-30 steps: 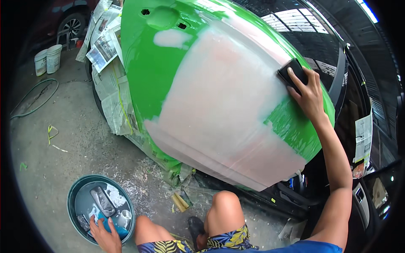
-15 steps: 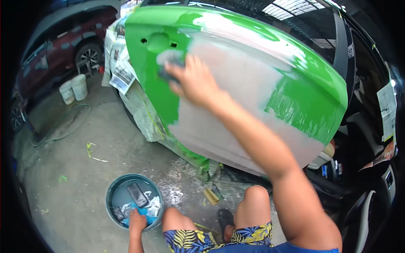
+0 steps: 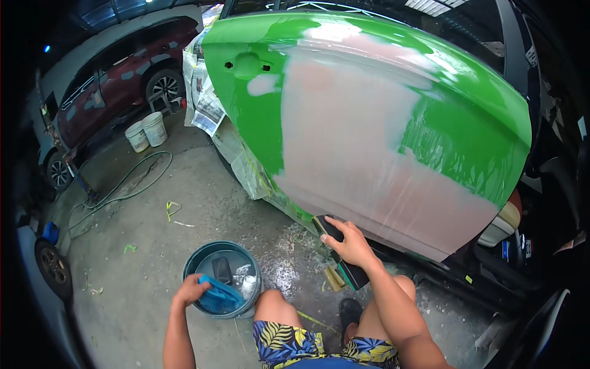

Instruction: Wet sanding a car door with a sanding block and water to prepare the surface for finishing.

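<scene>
The right hand (image 3: 350, 247), at five o'clock from the view's centre, grips a long black rectangular block (image 3: 355, 275), thumb on one side and fingers laid over the other, probably because such a span keeps a broad, flat piece steady. The block tilts in front of the knees, just beside the door's lower edge.

The left hand (image 3: 192, 288), toward half past seven, has its fingers closed on one end of a limp, bright blue sheet (image 3: 220, 297), cloth or plastic, I cannot tell which. The rest droops into a round dark-green plastic tub (image 3: 186, 270), which presumably catches any drips. The tub stands beside the left knee, seemingly for easy reach; inside, a dark oblong pad (image 3: 222, 269) lies near whitish scraps.

From twelve to four o'clock spreads a glossy green car door (image 3: 255, 132) with a broad pinkish-grey matte patch (image 3: 344, 117). Wet-looking streaks run down its green paint at two o'clock. Printed newspaper sheets (image 3: 208, 114) hang at half past ten, likely shielding the bodywork behind. Farther out, two white plastic pails (image 3: 155, 129) stand at ten o'clock, before a maroon vehicle (image 3: 120, 80).
</scene>
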`<control>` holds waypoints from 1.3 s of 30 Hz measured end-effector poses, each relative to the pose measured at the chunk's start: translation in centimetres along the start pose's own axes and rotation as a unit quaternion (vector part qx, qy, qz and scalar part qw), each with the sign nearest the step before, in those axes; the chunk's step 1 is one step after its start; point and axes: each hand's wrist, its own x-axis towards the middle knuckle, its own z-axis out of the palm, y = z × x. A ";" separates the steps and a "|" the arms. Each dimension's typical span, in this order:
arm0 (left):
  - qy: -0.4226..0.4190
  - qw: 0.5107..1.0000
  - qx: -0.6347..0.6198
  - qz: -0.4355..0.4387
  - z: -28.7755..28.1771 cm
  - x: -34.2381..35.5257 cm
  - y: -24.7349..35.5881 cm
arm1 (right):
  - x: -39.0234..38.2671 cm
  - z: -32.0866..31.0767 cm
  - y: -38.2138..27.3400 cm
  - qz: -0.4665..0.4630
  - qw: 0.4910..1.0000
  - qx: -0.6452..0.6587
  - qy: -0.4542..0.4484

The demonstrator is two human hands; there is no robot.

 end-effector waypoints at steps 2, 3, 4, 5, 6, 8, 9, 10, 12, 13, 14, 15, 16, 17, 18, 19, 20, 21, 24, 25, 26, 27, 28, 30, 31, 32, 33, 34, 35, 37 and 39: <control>0.069 0.997 -0.008 -0.023 -1.7 -1.1 5.0 | -0.2 0.3 1.3 0.025 1.000 -0.003 0.009; 0.102 0.995 0.005 -0.021 -2.9 -1.2 6.8 | -0.2 0.8 1.7 0.024 1.000 0.001 0.011; 0.138 0.990 0.011 0.024 -3.9 -1.3 9.4 | -0.2 1.4 2.0 0.020 0.999 -0.022 0.011; 0.175 0.982 0.017 0.067 -5.0 -1.6 12.4 | -0.2 2.0 2.1 0.016 0.999 -0.045 0.009; 0.210 0.968 -0.002 0.141 -5.8 -2.0 16.5 | -0.2 2.5 1.8 0.025 0.999 -0.043 0.003; 0.204 0.936 -0.007 0.288 -7.9 -1.2 25.0 | 0.3 3.7 2.0 0.022 0.999 -0.040 -0.004; 0.206 0.918 -0.035 0.337 -7.5 -0.2 30.3 | 0.1 3.9 2.4 0.031 0.998 -0.047 -0.006; 0.195 0.903 -0.085 0.374 -8.7 1.4 34.7 | 0.0 4.0 1.9 0.029 0.999 -0.045 -0.009; 0.237 0.845 -0.106 0.467 -7.7 2.1 46.0 | -0.3 4.1 1.6 0.031 0.998 -0.050 -0.002; 0.236 0.827 -0.151 0.488 -7.9 2.9 50.7 | -0.3 4.5 1.1 0.029 0.998 -0.051 0.001; 0.277 0.794 -0.171 0.514 -8.6 4.1 55.1 | -0.2 4.9 0.0 0.017 0.999 -0.036 -0.012; 0.349 0.742 -0.099 0.564 -6.4 3.8 58.7 | -0.5 4.6 -0.2 0.015 0.999 -0.033 -0.010; 0.316 0.745 -0.149 0.569 -6.6 6.4 62.0 | -0.8 4.9 -0.8 0.004 1.000 -0.028 -0.013; 0.373 0.738 -0.101 0.553 -4.3 7.9 64.7 | -1.0 4.8 -0.6 0.002 1.000 -0.030 -0.001; 0.303 0.765 -0.162 0.545 0.0 8.2 66.5 | -1.3 4.3 -0.1 0.009 0.999 -0.036 0.004; 0.319 0.747 -0.128 0.569 0.0 11.6 67.6 | -1.4 4.8 -1.1 -0.012 0.999 -0.031 0.000; 0.291 0.780 -0.155 0.532 4.6 12.7 68.1 | -1.6 4.3 -0.5 -0.009 0.999 -0.035 0.005; 0.319 0.766 -0.129 0.543 6.3 15.0 67.9 | -1.9 4.3 -1.0 -0.014 0.999 -0.032 -0.002; 0.414 0.685 -0.104 0.591 15.0 16.7 67.7 | -2.2 3.4 -0.9 -0.001 0.998 -0.059 -0.005; 0.422 0.661 -0.098 0.613 17.4 15.0 67.8 | -2.2 3.1 -0.9 0.005 0.998 -0.061 -0.003; 0.435 0.635 -0.087 0.632 18.9 13.3 68.1 | -2.1 3.1 -1.3 -0.003 0.998 -0.064 -0.005; 0.452 0.583 -0.083 0.669 20.4 12.3 68.9 | -2.0 3.3 -2.0 -0.018 0.998 -0.068 -0.009; 0.410 0.589 -0.062 0.694 23.1 9.4 69.3 | -1.8 3.6 -1.7 -0.013 0.997 -0.070 -0.009; 0.372 0.534 -0.037 0.758 27.9 5.4 69.3 | -0.8 5.4 -1.7 -0.046 0.997 -0.054 -0.019; 0.337 0.517 -0.011 0.787 30.2 3.6 68.8 | 0.0 6.6 -1.9 -0.044 0.996 -0.064 -0.050; 0.298 0.497 0.010 0.815 32.5 2.0 68.7 | 0.8 7.6 -1.5 -0.037 0.994 -0.076 -0.075; 0.299 0.466 0.017 0.833 35.5 0.7 69.4 | 1.3 9.4 1.6 -0.054 0.993 -0.023 -0.100; 0.303 0.435 0.029 0.848 36.9 -0.1 69.5 | 1.0 10.3 1.9 -0.051 0.994 -0.025 -0.098; 0.276 0.453 0.047 0.847 36.9 -0.7 69.6 | 1.0 11.1 1.8 -0.093 0.985 0.131 -0.062; 0.286 0.474 0.037 0.832 35.9 1.9 69.8 | 1.0 10.6 1.1 -0.131 0.949 0.286 -0.028; 0.313 0.508 0.000 0.802 29.8 6.5 68.7 | -0.2 8.0 -2.3 -0.047 0.994 -0.055 -0.087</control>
